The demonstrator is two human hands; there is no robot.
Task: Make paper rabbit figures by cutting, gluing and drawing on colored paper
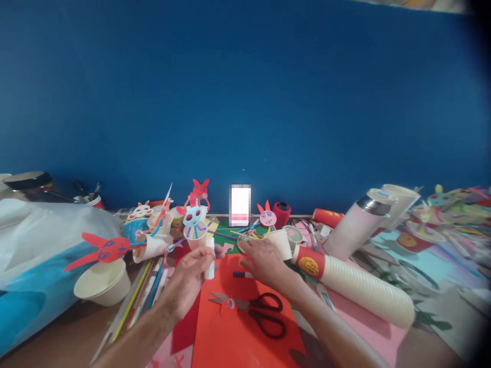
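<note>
My left hand (pixel 187 278) is closed around a slim white glue stick (pixel 209 259), held upright over the top edge of an orange-red paper sheet (pixel 230 340). To its right, my right hand (pixel 264 258) reaches over the same edge with its fingers apart, beside a white paper cup (pixel 282 243) that carries a pink paper rabbit face (pixel 268 217). A dark-tipped marker (pixel 241 275) lies partly under that hand. Black-handled scissors (pixel 264 309) rest on the sheet, with a small round pink face (pixel 229 305) on the blades. What the right fingertips touch is unclear.
A long stack of paper cups (pixel 368 291) and a white thermos (pixel 355 225) stand at the right. Paper-cup figures, pens (pixel 148 291) and a tilted cup (pixel 103 281) fill the left, beside a plastic bag (pixel 49 255). A lit screen (pixel 240 202) stands against the blue wall (pixel 245 102).
</note>
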